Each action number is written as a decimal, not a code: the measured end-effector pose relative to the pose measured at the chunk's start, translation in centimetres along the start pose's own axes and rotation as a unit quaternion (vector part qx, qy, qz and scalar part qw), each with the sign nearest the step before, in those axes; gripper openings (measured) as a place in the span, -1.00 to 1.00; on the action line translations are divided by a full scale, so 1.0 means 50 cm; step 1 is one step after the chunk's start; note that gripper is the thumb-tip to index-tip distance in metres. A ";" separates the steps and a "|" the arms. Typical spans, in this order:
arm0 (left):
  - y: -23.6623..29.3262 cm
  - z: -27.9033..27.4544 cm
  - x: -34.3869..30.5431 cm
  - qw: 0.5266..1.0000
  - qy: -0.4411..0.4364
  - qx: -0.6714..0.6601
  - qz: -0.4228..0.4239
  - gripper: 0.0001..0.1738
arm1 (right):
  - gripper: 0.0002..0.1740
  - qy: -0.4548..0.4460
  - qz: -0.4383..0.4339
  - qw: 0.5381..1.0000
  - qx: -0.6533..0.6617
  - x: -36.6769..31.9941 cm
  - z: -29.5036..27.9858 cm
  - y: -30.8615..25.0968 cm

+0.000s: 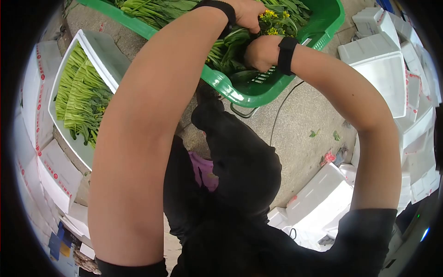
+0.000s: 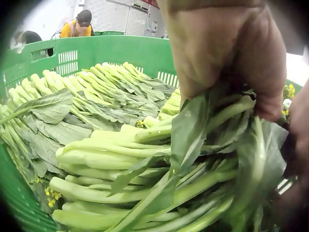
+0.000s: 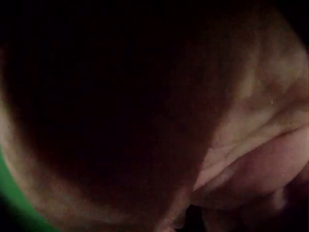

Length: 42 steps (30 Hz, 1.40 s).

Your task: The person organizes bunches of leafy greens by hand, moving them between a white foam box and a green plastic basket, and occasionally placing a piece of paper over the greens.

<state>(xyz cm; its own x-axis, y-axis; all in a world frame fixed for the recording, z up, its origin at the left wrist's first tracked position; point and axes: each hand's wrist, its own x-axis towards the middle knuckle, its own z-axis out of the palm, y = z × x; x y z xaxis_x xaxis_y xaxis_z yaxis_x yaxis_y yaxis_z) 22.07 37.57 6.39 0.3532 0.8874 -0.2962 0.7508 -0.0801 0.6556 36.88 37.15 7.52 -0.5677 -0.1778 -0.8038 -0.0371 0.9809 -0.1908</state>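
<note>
Many leafy stalks [image 2: 96, 191]: heaped inside the green crate, the nearest bunch lying beneath the left hand.
Lie of the bunch: in the left wrist view its long axis runs sideways, pale cut ends to the left, dark leaves to the right.
Key relation: the leaf end, not the cut end, sits at the hands; the left hand is the nearer, directly over it.
Left hand [image 1: 249, 15]: reaches down into the crate, thumb and fingers pinching leaves near the top of the bunch.
Right hand [image 1: 263, 53]: bent inward just beside the left, lower in the head view, near the crate's near end; its fingertips are hidden and its own wrist view is mostly dark skin, so I cannot tell whether it grips anything.
Yellow flowers [image 1: 277, 21]: among the greens, close to both hands.
Green crate [image 1: 244, 99]: slotted walls, with more stalks laid in rows behind the bunch.
Foam box [image 1: 106, 57]: left of the crate, holding more upright-packed or leaning greens, which I cannot tell.
Floor [image 1: 295, 124]: scattered with a few loose leaves.
White boxes [image 1: 376, 48]: piled along the right side.
</note>
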 end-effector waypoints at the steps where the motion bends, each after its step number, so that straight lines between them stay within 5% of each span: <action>1: -0.006 0.005 -0.003 0.999 0.023 -0.013 0.039 -0.37 | -0.67 -0.002 -0.011 1.000 -0.024 0.025 0.025 0.019; 8: 0.002 -0.007 -0.020 0.996 0.052 0.034 0.064 -0.12 | -0.61 0.010 0.032 0.981 0.189 -0.125 -0.079 0.009; 10: 0.014 -0.009 -0.057 0.985 0.140 0.077 0.064 -0.02 | -0.65 0.051 0.039 0.971 0.231 -0.135 -0.051 0.053; 11: -0.002 0.012 -0.059 0.940 0.299 0.142 0.088 -0.23 | -0.68 0.090 0.042 0.957 0.274 -0.136 -0.040 0.064; 12: 0.135 -0.103 -0.157 0.993 0.041 0.014 -0.109 0.12 | -0.68 0.093 0.043 0.956 0.276 -0.145 -0.046 0.064; 14: 0.098 -0.071 -0.155 0.948 0.255 0.110 -0.157 -0.53 | -0.69 0.075 0.131 0.905 0.397 -0.167 -0.059 0.064; 17: 0.117 -0.025 -0.198 0.970 0.146 0.080 -0.178 -0.78 | -0.64 0.092 0.118 0.891 0.429 -0.159 -0.042 0.092; 21: 0.135 0.020 -0.183 0.983 0.031 0.078 -0.166 -0.79 | -0.60 0.107 0.117 0.877 0.454 -0.161 -0.037 0.098; 31: 0.137 0.066 -0.172 0.981 0.084 0.118 -0.128 -0.72 | -0.62 0.134 0.106 0.867 0.467 -0.159 -0.023 0.097; 33: 0.165 0.032 -0.207 0.985 -0.001 -0.008 -0.172 -0.76 | -0.63 0.133 0.110 0.868 0.466 -0.158 -0.020 0.095; 36: 0.181 0.006 -0.248 0.960 -0.018 -0.202 -0.196 -0.77 | -0.66 0.129 0.110 0.868 0.466 -0.163 -0.033 0.091; 42: 0.218 -0.053 -0.342 0.934 0.033 -0.334 -0.123 -0.78 | -0.66 0.162 0.096 0.861 0.473 -0.179 -0.026 0.083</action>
<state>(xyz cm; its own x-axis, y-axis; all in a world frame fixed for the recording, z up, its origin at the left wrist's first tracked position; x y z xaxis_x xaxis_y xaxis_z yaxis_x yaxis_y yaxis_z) 22.71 22.71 20.43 0.1645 0.8690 -0.4666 0.2814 0.4120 0.8666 40.74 42.93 14.65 -0.6936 0.1613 -0.7021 0.6821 0.4602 -0.5682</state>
